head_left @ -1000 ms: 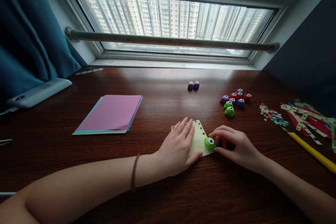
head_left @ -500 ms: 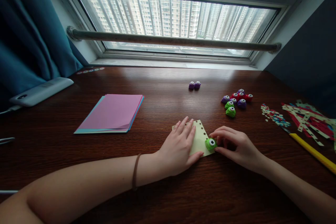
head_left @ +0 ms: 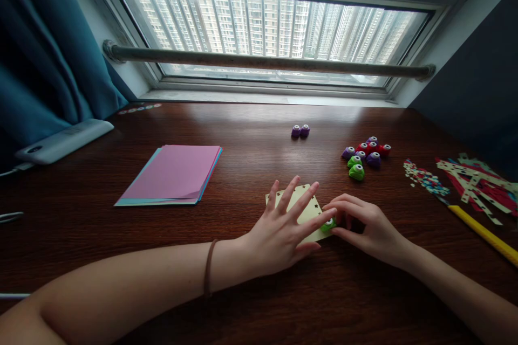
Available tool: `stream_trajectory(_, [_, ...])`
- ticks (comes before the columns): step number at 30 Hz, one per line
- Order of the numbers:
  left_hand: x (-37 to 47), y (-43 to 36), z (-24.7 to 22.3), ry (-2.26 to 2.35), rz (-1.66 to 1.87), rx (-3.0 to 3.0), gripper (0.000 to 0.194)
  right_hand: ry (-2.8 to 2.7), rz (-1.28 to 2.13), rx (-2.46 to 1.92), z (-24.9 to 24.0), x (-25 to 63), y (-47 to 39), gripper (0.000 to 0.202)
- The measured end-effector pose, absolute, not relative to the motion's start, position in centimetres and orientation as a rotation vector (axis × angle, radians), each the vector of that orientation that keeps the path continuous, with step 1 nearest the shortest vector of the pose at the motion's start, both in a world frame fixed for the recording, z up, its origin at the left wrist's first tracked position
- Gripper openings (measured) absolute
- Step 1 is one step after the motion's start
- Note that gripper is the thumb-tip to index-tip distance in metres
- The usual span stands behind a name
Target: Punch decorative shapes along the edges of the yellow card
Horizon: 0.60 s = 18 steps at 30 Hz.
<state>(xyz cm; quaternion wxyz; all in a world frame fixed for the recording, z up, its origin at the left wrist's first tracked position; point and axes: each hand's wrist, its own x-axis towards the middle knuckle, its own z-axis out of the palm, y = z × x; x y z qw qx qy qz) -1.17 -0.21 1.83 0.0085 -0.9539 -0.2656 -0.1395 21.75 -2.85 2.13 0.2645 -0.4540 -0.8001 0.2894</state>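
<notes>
A pale yellow sheet of paper (head_left: 308, 209) lies on the dark wooden desk, with small star-shaped holes along its top and right edges. At its right edge sits a green craft punch (head_left: 328, 225), partly covered by a finger of my left hand. My left hand (head_left: 285, 226) is spread over the paper, its index finger reaching across the top of the punch; whether it presses cannot be seen. The thumb and fingers of my right hand (head_left: 360, 223) are closed around the right side of the punch.
Several purple, red and green punches (head_left: 366, 155) cluster at the right, and two purple ones (head_left: 300, 131) stand farther back. Coloured paper (head_left: 174, 172) is stacked at the left. Confetti (head_left: 424, 178), paper strips (head_left: 473, 183) and a yellow stick (head_left: 483, 234) lie far right. A white device (head_left: 67, 140) rests left.
My left hand has spread its fingers and shifted right, its index finger now over the green punch. My right hand keeps its hold, and the paper stays in place.
</notes>
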Motion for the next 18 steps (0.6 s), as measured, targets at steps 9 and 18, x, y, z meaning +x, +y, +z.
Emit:
stream_trajectory(9, [-1.03, 0.31, 1.29, -0.827, -0.445, -3.049, 0.062, -2.163, 0.777, -1.249, 2.08, 21.64, -2.75, 0.025])
stream_trajectory(18, [-0.93, 0.34, 1.35, -0.826, -0.419, -3.087, 0.062, -2.102, 0.788, -1.216, 2.45, 21.8, -2.93, 0.037])
